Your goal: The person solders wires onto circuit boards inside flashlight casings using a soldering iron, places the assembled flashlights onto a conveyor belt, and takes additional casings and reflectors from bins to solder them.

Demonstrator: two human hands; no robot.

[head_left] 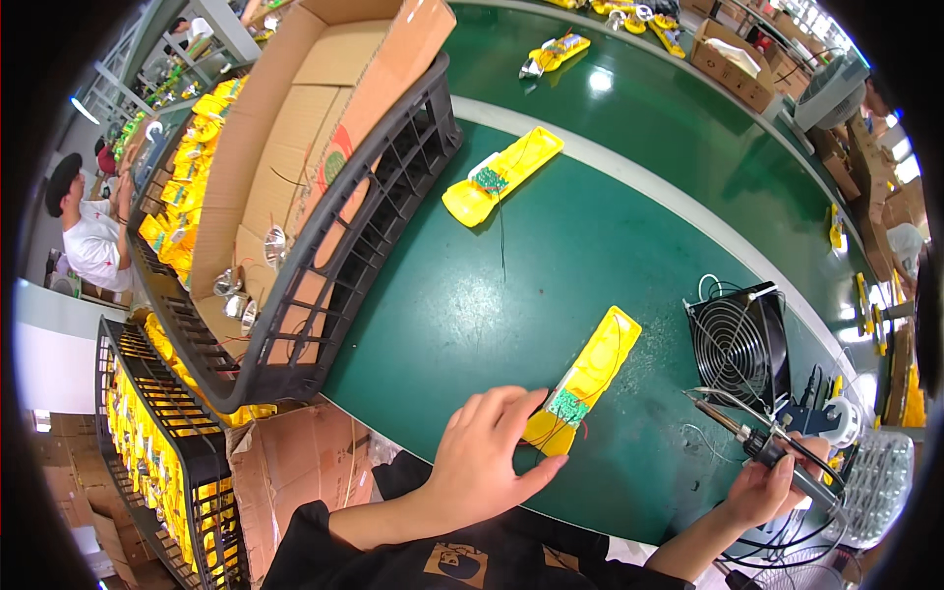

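On the green tabletop in front of me lies a long yellow plastic housing (602, 356) with a small green circuit board (568, 406) and thin wires. My left hand (482, 447) is at its wide lower end, thumb along the near edge and index finger at the left side, fingers curled about it. What the fingertips press on is partly hidden. My right hand (772, 487) grips a soldering iron (762, 447) with a thin metal guide tube along it. Its tip points left, apart from the housing. A second yellow housing (521, 162) with a board and a dangling wire lies farther off.
A black fan (737, 344) with a round grille stands right of the housings. At left, a black crate (379, 216) holds a cardboard box (315, 74) with shiny reflectors (275, 246). Beyond a pale strip, a green surface (669, 108) carries another yellow unit (556, 54). A person (93, 231) is at far left.
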